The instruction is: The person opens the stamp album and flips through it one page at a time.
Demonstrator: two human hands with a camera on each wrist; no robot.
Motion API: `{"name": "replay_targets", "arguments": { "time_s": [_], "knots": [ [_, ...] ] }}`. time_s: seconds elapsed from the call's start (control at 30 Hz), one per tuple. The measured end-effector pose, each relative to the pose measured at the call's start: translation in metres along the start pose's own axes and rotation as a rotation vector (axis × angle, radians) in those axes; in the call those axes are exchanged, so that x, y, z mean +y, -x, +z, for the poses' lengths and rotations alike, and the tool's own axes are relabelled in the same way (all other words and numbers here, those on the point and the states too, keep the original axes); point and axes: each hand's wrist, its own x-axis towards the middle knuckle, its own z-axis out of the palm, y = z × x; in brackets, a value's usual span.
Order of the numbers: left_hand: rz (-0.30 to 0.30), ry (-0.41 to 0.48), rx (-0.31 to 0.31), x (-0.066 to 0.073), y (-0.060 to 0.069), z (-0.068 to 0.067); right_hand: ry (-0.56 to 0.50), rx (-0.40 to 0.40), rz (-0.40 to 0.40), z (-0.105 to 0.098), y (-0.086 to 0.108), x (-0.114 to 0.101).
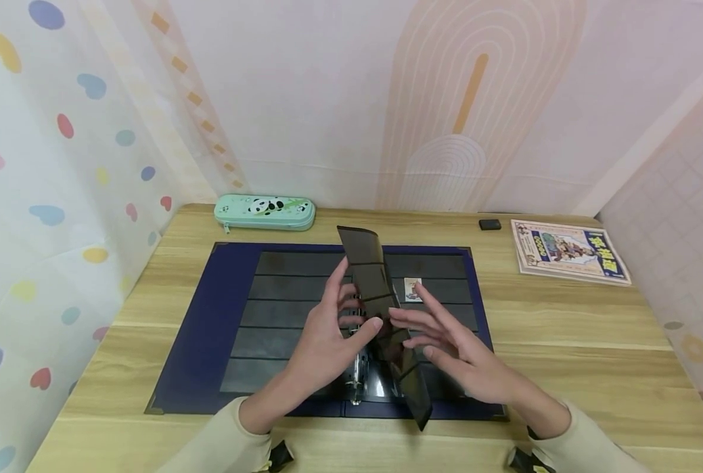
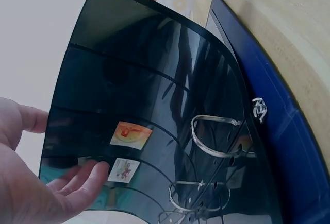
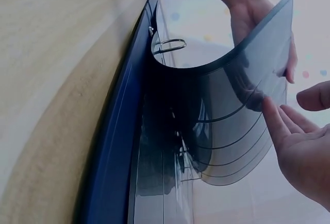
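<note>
A blue ring binder stamp album (image 1: 204,341) lies spread on the table, with black pocket pages. One black page (image 1: 370,279) stands raised and bowed above the metal rings (image 1: 356,374). My left hand (image 1: 324,341) holds this page near its free edge, thumb on one face and fingers on the other. On the opposite side, my right hand (image 1: 466,355) touches the page with extended fingertips. Two small stamps, an orange one (image 2: 131,135) and a whitish one (image 2: 124,170), sit in the raised page's pockets. Another stamp (image 1: 412,290) shows on the right-hand page below.
A mint panda pencil case (image 1: 265,212) lies at the back left of the wooden table (image 1: 576,368). Toward the back right are a small black object (image 1: 490,225) and some colourful booklets (image 1: 570,251). A patterned curtain (image 1: 316,98) hangs behind the table.
</note>
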Motion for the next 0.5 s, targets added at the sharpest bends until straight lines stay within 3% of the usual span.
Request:
{"name": "replay_targets", "arguments": {
  "time_s": [0.27, 0.5],
  "knots": [
    [0.043, -0.052, 0.045, -0.004, 0.004, -0.016, 0.040, 0.036, -0.092, -0.014, 0.003, 0.012],
    [-0.028, -0.047, 0.076, -0.010, 0.008, -0.039, 0.218, 0.102, 0.006, -0.038, 0.014, 0.021]
  ]
}}
